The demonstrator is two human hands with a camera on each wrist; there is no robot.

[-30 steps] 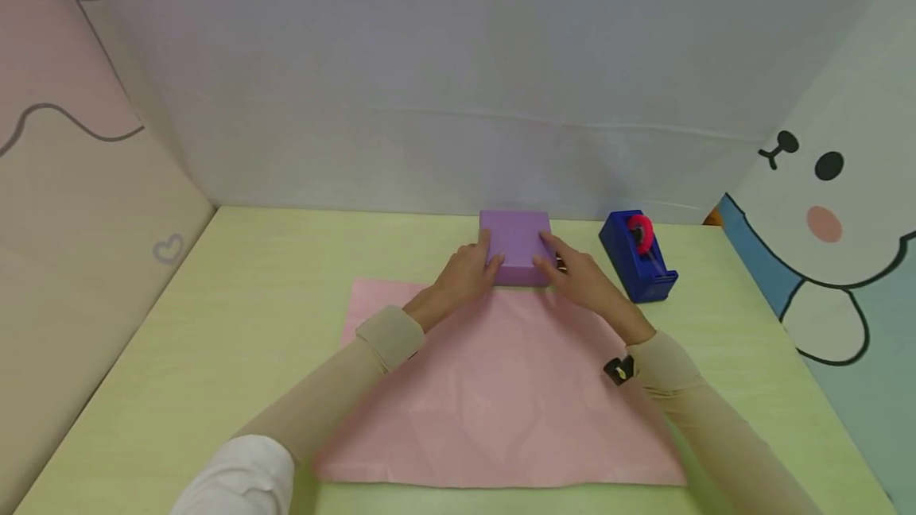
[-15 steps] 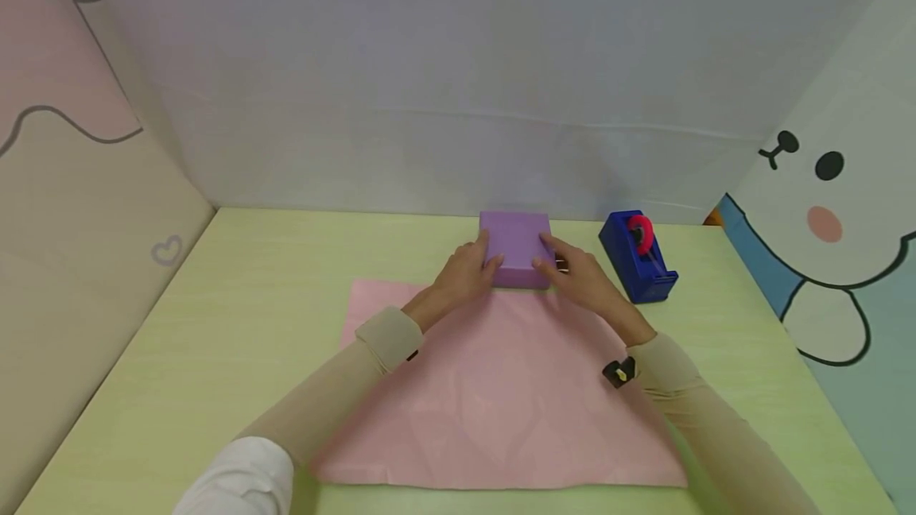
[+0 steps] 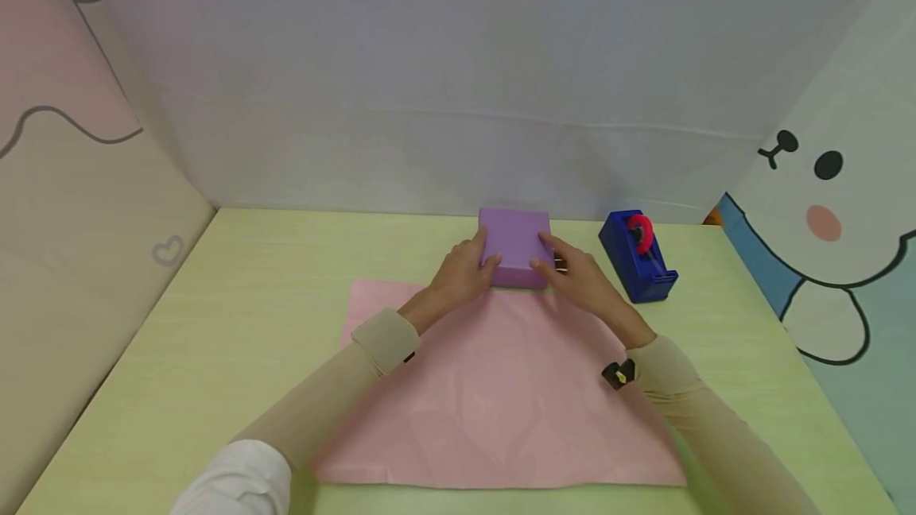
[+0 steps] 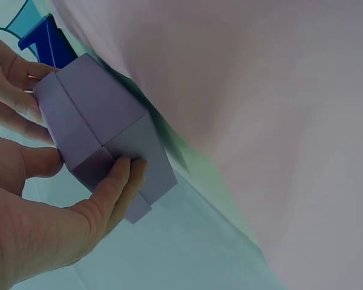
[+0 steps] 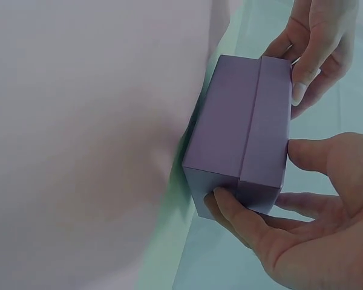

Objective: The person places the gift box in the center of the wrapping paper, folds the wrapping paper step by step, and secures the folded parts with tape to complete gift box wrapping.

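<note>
A small purple lidded box (image 3: 515, 238) is near the back edge of the table, just beyond the far edge of a pink sheet of paper (image 3: 501, 388). My left hand (image 3: 461, 272) grips the box's left side, its thumb at the front top edge. On the opposite side my right hand (image 3: 578, 275) holds the box, thumb at the front corner and fingers along the side wall. In the left wrist view the lid seam of the box (image 4: 103, 115) shows, with fingers bent against its end wall. The right wrist view shows the box (image 5: 236, 121) between both hands.
A blue tape dispenser (image 3: 639, 257) with a red-cored roll stands to the right of the box. Behind the pale green table (image 3: 272, 292) hangs a white wall sheet (image 3: 429, 86). Cartoon-printed panels (image 3: 823, 276) flank the sides.
Almost nothing differs. Both hands keep hold of the box, which has shifted only very slightly in the head view. The paper and tape dispenser stay where they were.
</note>
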